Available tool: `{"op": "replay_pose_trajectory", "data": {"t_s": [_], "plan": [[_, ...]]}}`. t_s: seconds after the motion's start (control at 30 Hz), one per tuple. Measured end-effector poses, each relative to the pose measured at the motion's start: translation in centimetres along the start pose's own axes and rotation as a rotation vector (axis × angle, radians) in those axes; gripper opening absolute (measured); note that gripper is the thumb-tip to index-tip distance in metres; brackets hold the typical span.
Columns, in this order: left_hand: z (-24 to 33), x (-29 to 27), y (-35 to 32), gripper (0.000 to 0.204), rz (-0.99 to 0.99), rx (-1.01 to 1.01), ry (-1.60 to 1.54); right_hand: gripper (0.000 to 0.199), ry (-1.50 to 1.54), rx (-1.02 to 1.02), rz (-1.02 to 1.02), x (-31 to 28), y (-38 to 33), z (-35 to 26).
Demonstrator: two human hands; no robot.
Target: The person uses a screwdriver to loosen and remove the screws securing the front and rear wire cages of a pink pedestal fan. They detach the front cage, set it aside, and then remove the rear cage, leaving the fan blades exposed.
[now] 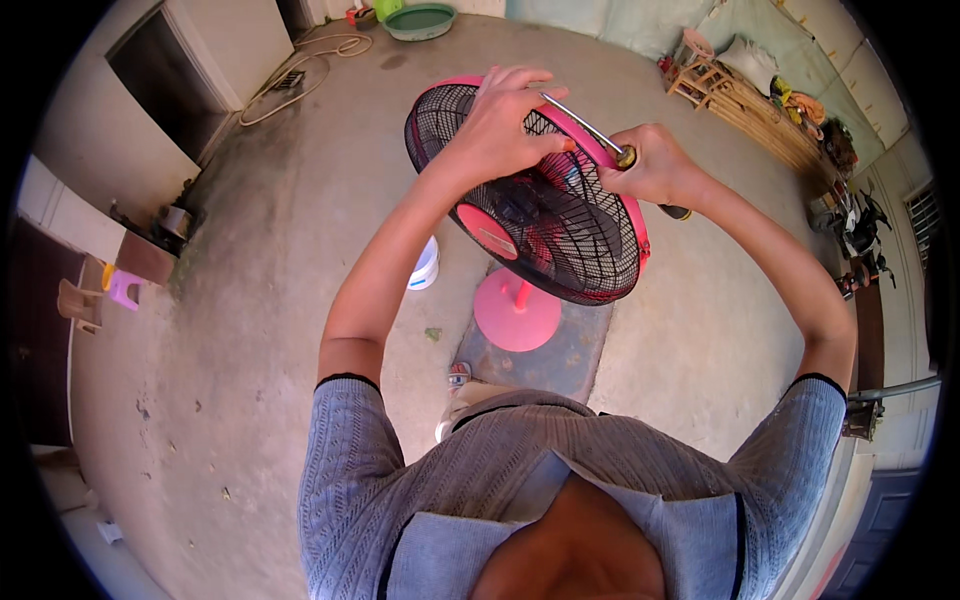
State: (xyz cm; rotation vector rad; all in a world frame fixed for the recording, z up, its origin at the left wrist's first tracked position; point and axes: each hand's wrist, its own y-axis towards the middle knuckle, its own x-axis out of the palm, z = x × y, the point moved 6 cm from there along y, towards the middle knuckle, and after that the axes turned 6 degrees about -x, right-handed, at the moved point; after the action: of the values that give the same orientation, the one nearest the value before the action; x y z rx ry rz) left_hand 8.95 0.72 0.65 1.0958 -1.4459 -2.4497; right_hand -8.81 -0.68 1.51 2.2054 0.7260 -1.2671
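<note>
One screwdriver (585, 128) pointing up-left | right fingers (636, 143) gripping it | left fingers (512, 79) bent over fan (598, 240)

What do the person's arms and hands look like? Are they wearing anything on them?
The left hand and right hand are bare: I see no gloves, bracelets or watch. The forearms are bare too. Higher up are short, grey-blue, textured knit sleeves, finished with thin black edges near the elbows.

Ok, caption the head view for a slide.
Left hand at a pink-and-black fan, right hand gripping a screwdriver.
</note>
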Motion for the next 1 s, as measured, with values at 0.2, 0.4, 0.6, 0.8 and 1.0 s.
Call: {"op": "replay_pose_trajectory", "data": {"t_s": [0.2,0.4,0.6,0.8,1.0], "plan": [[-2.8,1.8,3.7,0.031,-0.662,-0.194,-0.346,0.017,0.009,0.003,0.041,0.6,-0.6,-0.8],[0.0,1.6,4.7,0.022,-0.757,0.183,-0.002,0.016,0.005,0.063,0.051,0.3,-0.8,-1.0],[0.0,2.1,5.2,0.02,-0.937,0.153,-0.086,0.013,0.053,0.059,0.069,0.3,-1.0,-1.6],[-0.8,2.2,4.8,0.019,-0.852,0.166,-0.234,0.009,-0.029,-0.024,0.126,0.6,-1.0,-1.9],[-1.6,2.6,5.1,0.021,-0.912,0.105,-0.252,0.014,-0.071,0.07,0.055,0.3,-0.9,-1.9]]}}
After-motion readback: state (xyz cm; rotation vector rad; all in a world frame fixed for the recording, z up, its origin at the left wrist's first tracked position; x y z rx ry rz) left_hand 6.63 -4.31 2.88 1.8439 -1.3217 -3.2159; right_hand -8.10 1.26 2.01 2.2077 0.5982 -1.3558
